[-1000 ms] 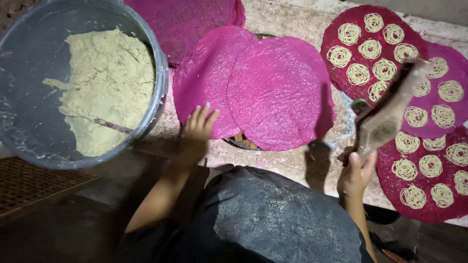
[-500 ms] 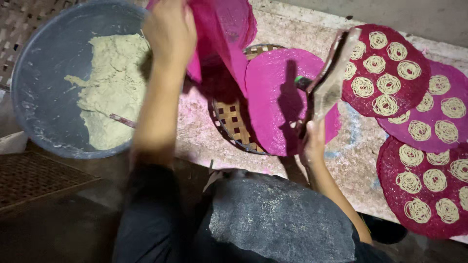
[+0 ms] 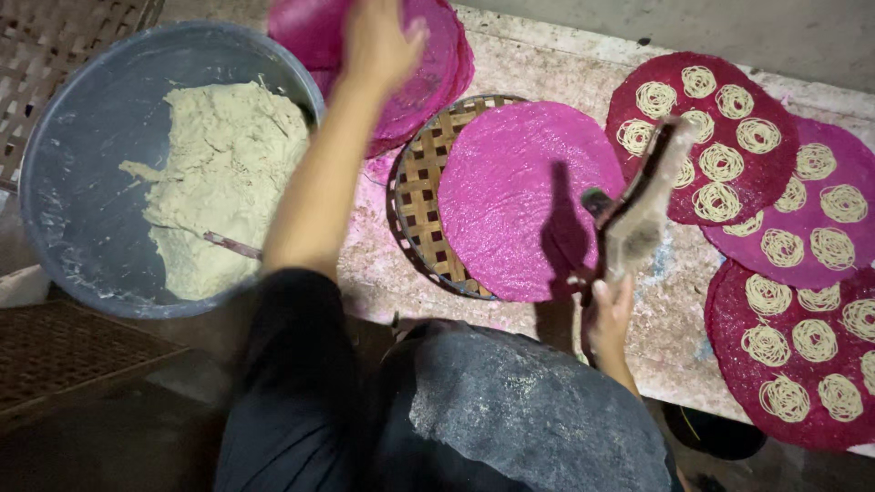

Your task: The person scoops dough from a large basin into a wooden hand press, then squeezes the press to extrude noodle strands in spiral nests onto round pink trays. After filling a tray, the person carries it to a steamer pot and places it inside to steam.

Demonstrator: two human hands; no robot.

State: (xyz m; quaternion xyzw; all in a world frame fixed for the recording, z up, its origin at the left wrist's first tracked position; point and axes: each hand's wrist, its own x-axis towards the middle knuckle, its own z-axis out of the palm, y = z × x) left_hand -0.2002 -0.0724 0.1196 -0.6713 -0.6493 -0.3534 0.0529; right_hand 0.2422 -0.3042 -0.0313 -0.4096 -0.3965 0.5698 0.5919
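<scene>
My left hand [image 3: 378,41] reaches far forward onto a stack of pink round mats [image 3: 428,64] at the top, fingers closed on the top mat. My right hand [image 3: 609,314] grips the handle of a hinged noodle press [image 3: 638,210], held upright over the table edge. One pink round mat [image 3: 519,196] lies partly on a woven bamboo tray [image 3: 424,196] in front of me. Left of it stands a big grey basin [image 3: 64,173] holding pale dough [image 3: 223,173] with a utensil stuck in it.
Three pink and red mats covered with several coiled noodle rounds lie at the right: [image 3: 706,132], [image 3: 820,219], [image 3: 802,355]. The stone slab [image 3: 565,64] carries everything. A woven surface [image 3: 46,36] shows at the upper left. My dark clothed knee [image 3: 510,419] fills the foreground.
My left hand lifted a pink mat off the bamboo tray and carried it up to the stack at the back. The right hand kept holding the press, drifting slightly.
</scene>
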